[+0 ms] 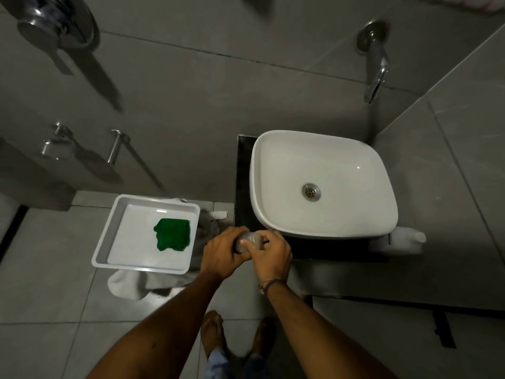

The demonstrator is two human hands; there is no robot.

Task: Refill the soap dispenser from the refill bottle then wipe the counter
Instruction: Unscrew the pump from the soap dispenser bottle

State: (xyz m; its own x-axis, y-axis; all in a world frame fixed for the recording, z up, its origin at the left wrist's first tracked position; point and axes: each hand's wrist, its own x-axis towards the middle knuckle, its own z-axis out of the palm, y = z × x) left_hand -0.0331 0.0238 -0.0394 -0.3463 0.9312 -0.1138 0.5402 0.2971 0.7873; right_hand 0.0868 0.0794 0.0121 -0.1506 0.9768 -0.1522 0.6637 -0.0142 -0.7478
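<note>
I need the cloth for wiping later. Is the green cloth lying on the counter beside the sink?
No, the green cloth lies inside the white tray, left of the sink and off its dark counter.

The basin [322, 160] looks like glossy white ceramic, with a shiny metal drain [311, 191] and a polished metal tap [375, 64] far behind. The tray [109, 239] on the left is smooth grey plastic, holding a matt green cloth [172, 234].

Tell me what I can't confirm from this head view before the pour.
- Soap dispenser: mostly wrapped by left hand and right hand; cap state and fill level hidden.
- White bottle: tucked behind the sink rim; label unreadable.
- Green cloth: wetness unclear.
</note>
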